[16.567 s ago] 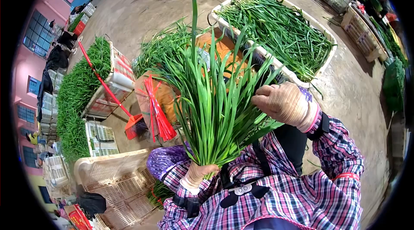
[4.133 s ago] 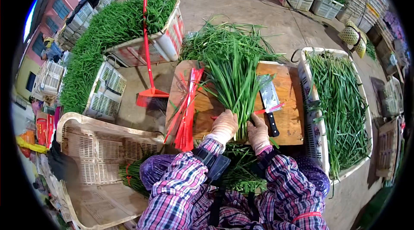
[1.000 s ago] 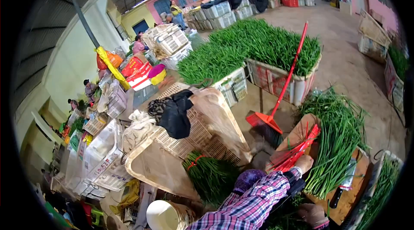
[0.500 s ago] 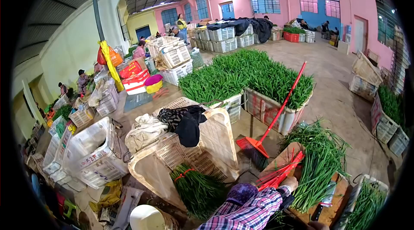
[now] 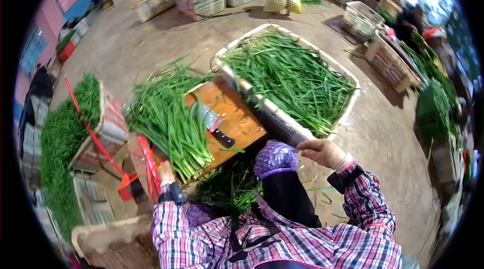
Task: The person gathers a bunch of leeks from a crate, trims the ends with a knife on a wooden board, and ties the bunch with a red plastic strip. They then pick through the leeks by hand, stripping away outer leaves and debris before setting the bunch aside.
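My left hand [image 5: 166, 172] is low beside the cut ends of a heap of long green chives [image 5: 174, 128] and next to a bundle of red tie strips [image 5: 149, 165]. Its fingers are too small and partly covered to show a grip. Near the close corner of a white crate of loose chives [image 5: 290, 85] is my right hand [image 5: 323, 153], fingers reaching left, thumb slightly apart, nothing visible in them. A cleaver [image 5: 214, 125] with a black handle lies on the wooden board [image 5: 237, 120] beside the chive heap.
Left of me are a red-handled broom [image 5: 93, 135], crates of upright greens [image 5: 70, 123] and an empty-looking crate [image 5: 113, 244]. Cut leaves [image 5: 232, 183] lie below the board. A yellow bundle [image 5: 283, 2] is farther back. At right, a person in dark clothes [image 5: 411, 19] is among crates.
My view has swung right and down, bringing the board and chive crate to the middle. My right hand now shows fully by the crate; my left hand stays by the red strips.
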Motion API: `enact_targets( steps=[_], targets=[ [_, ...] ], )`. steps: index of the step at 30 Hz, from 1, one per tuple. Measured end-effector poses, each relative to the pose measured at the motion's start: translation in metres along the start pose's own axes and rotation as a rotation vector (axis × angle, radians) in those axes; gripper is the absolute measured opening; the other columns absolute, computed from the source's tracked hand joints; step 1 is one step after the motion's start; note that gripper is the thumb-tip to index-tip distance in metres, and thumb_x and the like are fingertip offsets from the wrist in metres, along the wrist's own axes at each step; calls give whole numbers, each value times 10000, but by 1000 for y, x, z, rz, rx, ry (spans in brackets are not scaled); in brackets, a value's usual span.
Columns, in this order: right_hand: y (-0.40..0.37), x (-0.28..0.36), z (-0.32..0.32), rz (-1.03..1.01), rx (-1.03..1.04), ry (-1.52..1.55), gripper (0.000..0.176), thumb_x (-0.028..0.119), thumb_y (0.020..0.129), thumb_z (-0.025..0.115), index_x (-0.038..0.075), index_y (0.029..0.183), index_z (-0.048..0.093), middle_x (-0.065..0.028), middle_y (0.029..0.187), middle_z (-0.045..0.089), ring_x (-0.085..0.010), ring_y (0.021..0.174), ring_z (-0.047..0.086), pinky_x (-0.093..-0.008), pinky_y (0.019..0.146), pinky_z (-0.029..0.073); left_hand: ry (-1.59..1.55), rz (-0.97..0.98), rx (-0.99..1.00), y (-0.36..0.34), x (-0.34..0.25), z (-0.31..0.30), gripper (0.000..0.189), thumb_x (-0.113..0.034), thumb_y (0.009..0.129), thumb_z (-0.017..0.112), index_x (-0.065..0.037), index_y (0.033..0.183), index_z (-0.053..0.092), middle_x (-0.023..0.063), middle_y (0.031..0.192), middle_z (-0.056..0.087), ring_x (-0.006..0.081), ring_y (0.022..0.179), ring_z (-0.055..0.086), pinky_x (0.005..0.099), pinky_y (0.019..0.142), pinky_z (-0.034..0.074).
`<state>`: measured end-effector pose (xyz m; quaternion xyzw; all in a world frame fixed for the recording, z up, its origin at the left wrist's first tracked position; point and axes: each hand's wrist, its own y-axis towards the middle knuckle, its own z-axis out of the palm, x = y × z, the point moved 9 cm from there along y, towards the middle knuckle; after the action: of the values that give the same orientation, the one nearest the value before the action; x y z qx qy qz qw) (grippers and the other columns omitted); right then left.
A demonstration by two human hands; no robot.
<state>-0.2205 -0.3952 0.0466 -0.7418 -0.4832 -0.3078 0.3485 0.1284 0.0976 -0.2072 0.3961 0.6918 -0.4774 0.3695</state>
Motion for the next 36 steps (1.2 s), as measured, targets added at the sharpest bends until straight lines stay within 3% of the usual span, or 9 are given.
enact_targets(
  steps=[2, 8, 14, 16, 22, 24, 28, 33, 36],
  targets=[
    [-18, -41, -6, 173, -47, 9, 235, 200, 887, 600, 83, 1086, 646, -70, 945, 681, -149, 875, 624, -287, 803, 487, 104, 114, -74, 38, 17, -10, 180, -214, 759, 569, -67, 672, 512, 14, 580, 471, 165, 482, 434, 349, 456, 340],
    [-44, -125, -19, 343, -182, 119, 251, 182, 882, 606, 56, 1098, 635, -82, 1000, 674, -161, 925, 614, -296, 833, 477, -14, -195, -31, 20, 19, -19, 156, -203, 766, 562, -55, 810, 538, 50, 662, 515, 192, 552, 487, 373, 482, 410],
    [3, -112, -66, 145, -402, -50, 339, 218, 833, 639, 69, 1136, 605, -138, 1062, 642, -275, 1004, 606, -359, 869, 469, -159, 29, -170, -29, -43, -32, 346, -234, 819, 573, -20, 1083, 507, 96, 940, 576, 217, 806, 566, 375, 681, 479],
    [31, -99, -77, 54, -417, -407, 443, 260, 786, 674, 96, 1181, 558, -124, 1067, 623, -292, 1009, 588, -392, 847, 469, -195, 128, -144, -51, -75, -23, 402, -240, 829, 577, -11, 1143, 472, 109, 1005, 565, 224, 863, 566, 381, 720, 479],
    [107, -145, -58, 358, 8, -918, 725, 516, 621, 752, 73, 1130, 483, -123, 1108, 603, -274, 1061, 576, -379, 876, 470, -246, 318, -99, -103, -131, -28, 551, -254, 855, 587, 13, 1293, 387, 143, 1167, 539, 244, 1006, 566, 396, 819, 480],
    [115, -156, -56, 437, 57, -947, 874, 549, 594, 760, 78, 1251, 429, -141, 1187, 560, -273, 1118, 544, -377, 907, 455, -29, 562, -265, -126, -156, -41, 701, -320, 855, 627, 34, 1364, 301, 167, 1253, 487, 255, 1096, 530, 391, 878, 468],
    [125, -195, -57, 611, 156, -876, 1105, 574, 589, 758, 83, 1433, 239, -154, 1314, 464, -275, 1215, 467, -399, 933, 441, -302, 478, -89, -142, -159, -26, 597, -166, 899, 577, 25, 1382, 283, 166, 1304, 447, 234, 1153, 484, 343, 963, 426],
    [117, -165, -28, 472, 264, -755, 718, 434, 702, 695, 37, 1228, 408, -205, 1119, 585, -321, 1075, 574, -397, 894, 474, -236, 594, 68, -137, -169, -2, 546, -96, 890, 508, 22, 1376, 288, 171, 1331, 437, 246, 1199, 458, 360, 1010, 384],
    [115, -163, -29, 408, 222, -818, 733, 424, 687, 711, 36, 1225, 400, -197, 1091, 601, -314, 1047, 593, -400, 875, 483, -37, 607, -21, -159, -178, 19, 503, -103, 880, 506, 15, 1350, 375, 144, 1364, 425, 236, 1239, 419, 343, 1043, 325]
  ],
)
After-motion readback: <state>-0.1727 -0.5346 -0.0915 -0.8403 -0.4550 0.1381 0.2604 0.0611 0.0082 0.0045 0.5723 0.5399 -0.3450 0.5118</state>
